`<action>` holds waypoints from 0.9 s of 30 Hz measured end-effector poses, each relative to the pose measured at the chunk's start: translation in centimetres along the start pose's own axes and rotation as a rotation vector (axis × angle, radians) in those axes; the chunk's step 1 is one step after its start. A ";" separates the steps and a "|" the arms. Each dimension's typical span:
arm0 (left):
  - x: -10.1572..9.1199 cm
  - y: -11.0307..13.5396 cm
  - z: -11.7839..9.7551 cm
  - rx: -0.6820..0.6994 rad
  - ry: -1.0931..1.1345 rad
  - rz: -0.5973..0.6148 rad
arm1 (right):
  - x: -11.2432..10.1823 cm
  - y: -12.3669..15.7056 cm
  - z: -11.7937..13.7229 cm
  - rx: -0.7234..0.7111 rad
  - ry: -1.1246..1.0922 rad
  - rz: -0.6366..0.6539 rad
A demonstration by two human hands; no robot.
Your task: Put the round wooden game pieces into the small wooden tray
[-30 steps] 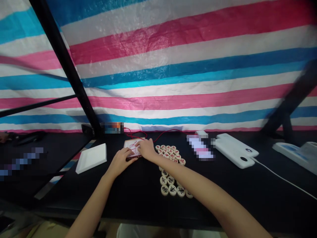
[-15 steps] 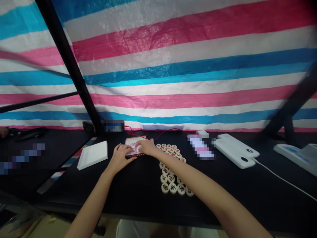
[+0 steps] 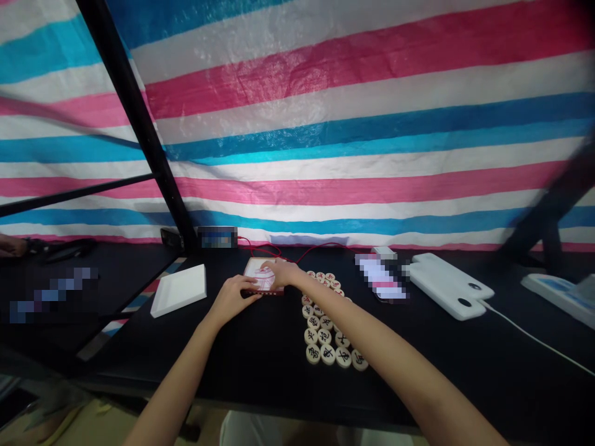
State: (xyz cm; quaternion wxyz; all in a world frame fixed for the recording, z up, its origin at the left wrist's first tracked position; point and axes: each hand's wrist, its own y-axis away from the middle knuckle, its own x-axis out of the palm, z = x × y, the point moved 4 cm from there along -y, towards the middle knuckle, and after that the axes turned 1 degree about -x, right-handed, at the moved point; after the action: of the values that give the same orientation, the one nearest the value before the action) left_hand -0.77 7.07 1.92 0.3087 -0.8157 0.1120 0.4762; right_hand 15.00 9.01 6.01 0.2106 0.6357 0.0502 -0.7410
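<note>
A small open box [image 3: 277, 292] with reddish sides stands on the black table, with a pale, red-lined folded sheet [image 3: 255, 269] lying in it. My left hand [image 3: 232, 298] grips the box's front left corner, fingers over the edge and thumb low by the front side. From the right, my right hand [image 3: 281, 274] reaches over the box, its bent fingers pressed on the sheet. Several round xiangqi pieces [image 3: 328, 354] with red or black characters lie in rows to the right, partly hidden under my right forearm.
A white box lid [image 3: 180, 291] lies open side up at the left. Behind the box runs a red cable [image 3: 267, 248] from a dark device [image 3: 217, 238]. Toward the right are a phone [image 3: 381, 277], a white device [image 3: 450, 286] with a cable, and another person's hand [image 3: 13, 246] at far left.
My right hand has slid slightly right over the sheet, and more of the sheet shows. My left fingers have drawn back a little toward the box's front edge. The view has shifted slightly.
</note>
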 end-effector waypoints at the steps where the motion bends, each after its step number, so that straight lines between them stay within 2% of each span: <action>1: 0.0 0.0 0.0 -0.004 0.017 -0.002 | -0.1 0.2 -0.1 0.005 0.006 -0.010; 7: 0.1 0.0 0.1 -0.024 0.064 0.023 | 0.2 1.7 0.3 0.043 0.063 -0.206; 10: 0.1 0.0 0.0 -0.026 0.069 0.022 | 0.5 2.5 0.6 0.003 0.092 -0.287; 15: 0.1 0.0 -0.1 -0.017 0.085 0.019 | 0.9 3.3 0.8 -0.195 0.106 -0.216; 21: 0.0 0.1 -0.1 -0.019 0.084 0.007 | 1.2 4.9 1.4 -0.261 0.133 -0.151; 27: -0.5 0.2 -0.9 0.007 0.070 -0.059 | 1.0 5.7 1.7 -0.296 0.126 -0.195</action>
State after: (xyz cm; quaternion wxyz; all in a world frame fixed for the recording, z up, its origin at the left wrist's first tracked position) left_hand -0.49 6.33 2.62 0.3214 -0.8336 0.1004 0.4379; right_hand 15.43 3.03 6.46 0.2256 0.6350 0.2329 -0.7012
